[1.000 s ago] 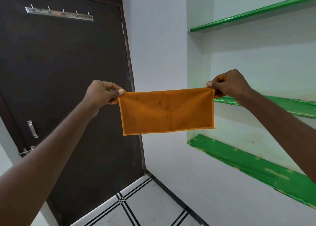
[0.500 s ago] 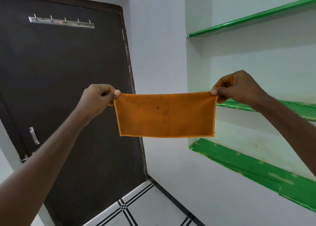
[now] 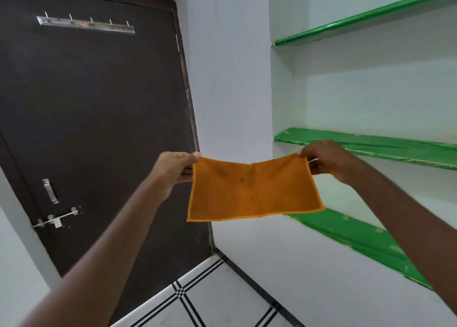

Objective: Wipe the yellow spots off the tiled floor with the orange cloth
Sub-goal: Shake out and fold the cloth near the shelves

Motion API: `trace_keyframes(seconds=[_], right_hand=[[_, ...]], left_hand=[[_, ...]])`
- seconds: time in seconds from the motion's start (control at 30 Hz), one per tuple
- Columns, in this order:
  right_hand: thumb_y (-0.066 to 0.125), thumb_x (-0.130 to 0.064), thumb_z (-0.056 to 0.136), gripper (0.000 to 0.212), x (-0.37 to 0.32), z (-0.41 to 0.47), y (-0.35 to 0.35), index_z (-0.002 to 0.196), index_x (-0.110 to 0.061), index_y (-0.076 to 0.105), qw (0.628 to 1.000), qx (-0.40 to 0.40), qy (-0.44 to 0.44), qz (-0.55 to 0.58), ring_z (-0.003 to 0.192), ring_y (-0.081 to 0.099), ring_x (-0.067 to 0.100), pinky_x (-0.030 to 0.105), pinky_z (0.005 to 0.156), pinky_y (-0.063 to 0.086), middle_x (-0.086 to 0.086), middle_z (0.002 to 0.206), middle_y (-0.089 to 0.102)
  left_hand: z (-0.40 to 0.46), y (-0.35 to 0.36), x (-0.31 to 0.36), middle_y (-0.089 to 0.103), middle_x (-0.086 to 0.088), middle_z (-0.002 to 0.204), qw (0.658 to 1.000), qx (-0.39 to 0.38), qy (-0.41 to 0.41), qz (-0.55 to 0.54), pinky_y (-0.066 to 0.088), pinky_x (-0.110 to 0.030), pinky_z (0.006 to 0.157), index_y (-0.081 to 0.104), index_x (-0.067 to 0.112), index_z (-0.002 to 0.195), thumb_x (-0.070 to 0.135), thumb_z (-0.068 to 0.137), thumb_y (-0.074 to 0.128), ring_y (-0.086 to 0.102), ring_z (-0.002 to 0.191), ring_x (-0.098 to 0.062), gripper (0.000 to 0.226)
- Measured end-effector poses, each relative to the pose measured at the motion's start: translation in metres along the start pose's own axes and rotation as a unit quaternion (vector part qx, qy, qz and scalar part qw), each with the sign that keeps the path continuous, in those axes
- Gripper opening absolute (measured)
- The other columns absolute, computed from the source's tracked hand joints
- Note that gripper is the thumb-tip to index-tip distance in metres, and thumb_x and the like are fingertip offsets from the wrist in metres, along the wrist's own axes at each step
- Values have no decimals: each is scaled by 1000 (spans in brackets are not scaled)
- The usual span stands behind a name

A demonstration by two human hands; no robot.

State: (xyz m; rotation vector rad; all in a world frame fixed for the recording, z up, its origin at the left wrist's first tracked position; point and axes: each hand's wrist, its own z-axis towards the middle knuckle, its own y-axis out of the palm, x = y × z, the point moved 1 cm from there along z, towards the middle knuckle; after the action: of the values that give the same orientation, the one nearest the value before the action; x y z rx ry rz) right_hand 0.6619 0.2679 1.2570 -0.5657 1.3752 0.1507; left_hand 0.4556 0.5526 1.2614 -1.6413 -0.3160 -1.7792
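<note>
The orange cloth point(image 3: 252, 193) hangs spread out in the air at chest height, sagging a little along its top edge, with a few dark specks on it. My left hand point(image 3: 173, 169) pinches its top left corner and my right hand point(image 3: 326, 159) pinches its top right corner. A strip of the white tiled floor point(image 3: 217, 299) with black line borders shows at the bottom. No yellow spots are visible on that strip.
A dark brown door point(image 3: 94, 119) with a hook rail point(image 3: 85, 25) and a bolt latch point(image 3: 55, 219) fills the left. Green-topped shelves point(image 3: 371, 146) are set into the white wall on the right.
Both hands have lowered the cloth and brought its corners slightly closer, so the top edge now sags. More of the floor and door latch has come into view.
</note>
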Motion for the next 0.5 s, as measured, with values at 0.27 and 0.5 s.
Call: trace_keyframes(seconds=[0.27, 0.5], right_hand=[[64, -12, 97, 26, -6, -14, 73, 110, 11, 68, 989, -54, 11, 135, 73, 74, 29, 36, 63, 64, 21, 90, 72], [43, -36, 105, 50, 18, -41, 55, 108, 8, 67, 954, -58, 79, 284, 89, 75, 41, 45, 75, 64, 27, 107, 71]], left_hand=[[-5, 119, 9, 76, -11, 82, 998, -34, 54, 1, 57, -19, 57, 74, -1, 93, 25, 93, 70, 75, 67, -16, 27], [-23, 141, 7, 75, -3, 81, 976, -32, 150, 157, 61, -24, 63, 74, 10, 91, 44, 79, 81, 74, 69, -15, 36]])
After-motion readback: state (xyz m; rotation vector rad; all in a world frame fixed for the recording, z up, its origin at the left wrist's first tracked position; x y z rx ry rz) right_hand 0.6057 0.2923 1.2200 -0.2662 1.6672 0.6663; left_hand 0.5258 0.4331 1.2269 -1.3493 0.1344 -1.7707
